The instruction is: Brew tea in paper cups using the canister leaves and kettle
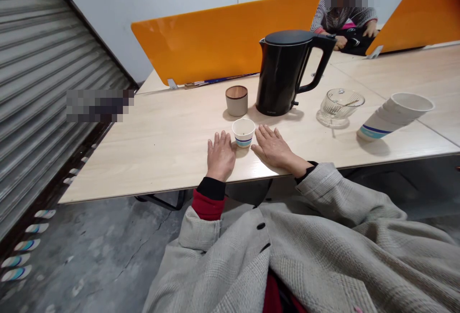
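A white paper cup with blue bands stands upright near the table's front edge, between my two hands. To its left, my left hand lies flat on the table with fingers stretched forward, holding nothing. My right hand rests flat on the cup's right side, fingers extended, its tips close to the cup; whether they touch it I cannot tell. Behind the cup is a grey tumbler with a brown inside. A black electric kettle stands just right of that, handle to the right.
A ribbed glass bowl and a leaning-looking stack of paper cups stand on the right of the wooden table. Orange dividers cross its back. Another person sits beyond, and a rolled shutter is at left.
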Tool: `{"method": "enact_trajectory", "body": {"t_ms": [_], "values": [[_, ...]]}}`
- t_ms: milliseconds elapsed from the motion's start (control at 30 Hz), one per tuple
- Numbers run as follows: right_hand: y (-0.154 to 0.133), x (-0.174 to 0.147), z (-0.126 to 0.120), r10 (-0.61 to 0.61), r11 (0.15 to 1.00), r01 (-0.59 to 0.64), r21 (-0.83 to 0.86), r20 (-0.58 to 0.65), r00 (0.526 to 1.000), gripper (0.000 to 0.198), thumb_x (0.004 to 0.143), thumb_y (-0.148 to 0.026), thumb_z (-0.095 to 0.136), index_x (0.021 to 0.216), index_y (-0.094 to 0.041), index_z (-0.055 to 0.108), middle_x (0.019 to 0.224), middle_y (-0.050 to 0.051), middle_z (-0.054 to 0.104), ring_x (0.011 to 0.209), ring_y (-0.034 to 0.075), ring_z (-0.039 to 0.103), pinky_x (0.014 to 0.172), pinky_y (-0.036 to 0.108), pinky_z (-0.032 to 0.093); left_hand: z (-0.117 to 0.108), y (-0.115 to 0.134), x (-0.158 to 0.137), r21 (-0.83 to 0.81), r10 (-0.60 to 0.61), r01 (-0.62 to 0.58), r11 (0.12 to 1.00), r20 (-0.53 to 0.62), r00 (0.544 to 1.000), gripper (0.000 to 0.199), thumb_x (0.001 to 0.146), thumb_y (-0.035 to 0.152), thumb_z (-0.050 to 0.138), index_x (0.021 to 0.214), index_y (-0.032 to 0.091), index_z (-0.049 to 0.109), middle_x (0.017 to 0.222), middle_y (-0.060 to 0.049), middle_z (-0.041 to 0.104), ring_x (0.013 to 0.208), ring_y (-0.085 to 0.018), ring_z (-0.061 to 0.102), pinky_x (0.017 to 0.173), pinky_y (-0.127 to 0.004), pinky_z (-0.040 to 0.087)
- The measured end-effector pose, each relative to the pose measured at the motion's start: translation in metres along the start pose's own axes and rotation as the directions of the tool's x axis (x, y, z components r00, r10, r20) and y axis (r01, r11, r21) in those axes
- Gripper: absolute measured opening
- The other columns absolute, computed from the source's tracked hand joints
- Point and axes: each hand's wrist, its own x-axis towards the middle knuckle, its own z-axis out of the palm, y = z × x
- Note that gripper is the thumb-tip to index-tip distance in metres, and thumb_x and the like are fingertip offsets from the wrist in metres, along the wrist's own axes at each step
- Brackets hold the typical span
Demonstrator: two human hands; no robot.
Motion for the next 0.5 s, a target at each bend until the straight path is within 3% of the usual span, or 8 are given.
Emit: {"method": "enact_trajectory", "body": {"t_ms": [500], "values": [[-0.0043, -0.0016, -0.0068, 0.011, 1.000, -0.011, -0.007, 0.037, 0.999, 0.078, 0.110, -0.049, 0.029, 0.170, 0.000, 0.034, 0.181, 0.024, 0.023, 0.171, 0.039, 0.017, 0.137, 0.064, 0.016, -0.0003, 0.0010, -0.0005, 0.002, -0.007, 0.007, 1.000, 0.000, 1.000, 0.063, 0.115, 0.040, 0.023, 0.169, 0.011, 0.040, 0.181, -0.012, 0.033, 0.170, -0.036, 0.025, 0.139, -0.061, 0.023]]}}
